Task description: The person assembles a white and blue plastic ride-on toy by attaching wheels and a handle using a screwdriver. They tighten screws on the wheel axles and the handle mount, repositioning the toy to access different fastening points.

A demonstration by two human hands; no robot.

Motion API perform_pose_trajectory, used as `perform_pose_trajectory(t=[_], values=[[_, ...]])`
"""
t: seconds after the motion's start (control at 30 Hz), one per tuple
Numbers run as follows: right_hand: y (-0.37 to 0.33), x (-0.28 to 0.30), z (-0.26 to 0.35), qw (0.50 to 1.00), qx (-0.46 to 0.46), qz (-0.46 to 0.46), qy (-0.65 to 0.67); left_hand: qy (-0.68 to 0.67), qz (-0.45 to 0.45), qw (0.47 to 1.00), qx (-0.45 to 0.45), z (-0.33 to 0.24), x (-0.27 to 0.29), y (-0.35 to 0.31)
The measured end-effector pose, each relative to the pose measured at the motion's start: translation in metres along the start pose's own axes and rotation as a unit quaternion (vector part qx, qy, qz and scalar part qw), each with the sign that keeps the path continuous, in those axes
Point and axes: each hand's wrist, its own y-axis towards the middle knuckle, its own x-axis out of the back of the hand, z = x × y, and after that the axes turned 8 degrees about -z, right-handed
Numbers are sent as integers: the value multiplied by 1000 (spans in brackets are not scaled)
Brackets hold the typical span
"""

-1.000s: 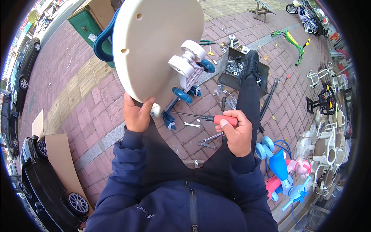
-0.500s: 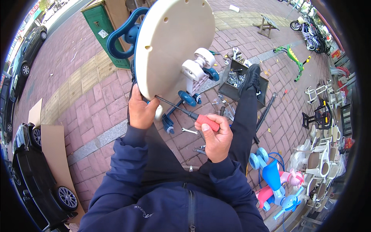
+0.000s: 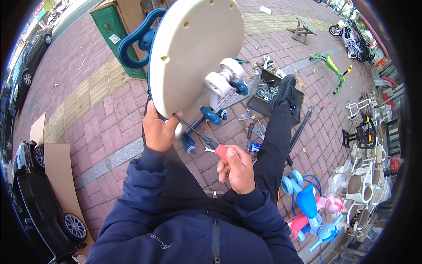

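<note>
A ride-on toy with a cream, rounded underside (image 3: 198, 53) stands tilted up before me. It has a blue steering wheel (image 3: 146, 40) at its left, white wheels (image 3: 216, 83) and blue wheels (image 3: 210, 115). My left hand (image 3: 159, 132) is closed on its lower edge, the thumb beside the screwdriver's tip. Closed around the red handle of the screwdriver (image 3: 203, 137) is my right hand (image 3: 239, 170). The dark shaft runs up and left to the toy's rim, by my left thumb; whether it sits in a screw is hidden.
A dark tray of hardware (image 3: 268, 90) lies by my shoe (image 3: 285, 92). Loose tools and a blue packet (image 3: 255, 147) are on the brick paving. A black toy car (image 3: 39, 207) stands left, a green box (image 3: 112, 35) behind, blue-and-pink ride-ons (image 3: 312, 211) at right.
My right hand has moved down and a little left, and the screwdriver now slopes more steeply. The toy and my left hand have shifted slightly. The blue packet has come into sight.
</note>
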Motion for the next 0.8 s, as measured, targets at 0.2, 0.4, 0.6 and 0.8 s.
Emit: perform_pose_trajectory(t=[0.2,0.4,0.6,0.8], values=[[-1,-7,-5,843,424,-70,-323,1,-10,1000,-1,-3,-2,-2],[-11,-15,7,880,365,-67,-297,3,-8,1000,0,4,-1,-1],[-11,-17,11,985,149,-40,-82,6,-14,1000,-11,4,-4,-1],[-6,-12,-1,997,-47,-39,56,30,-7,999,-19,17,1,-1]])
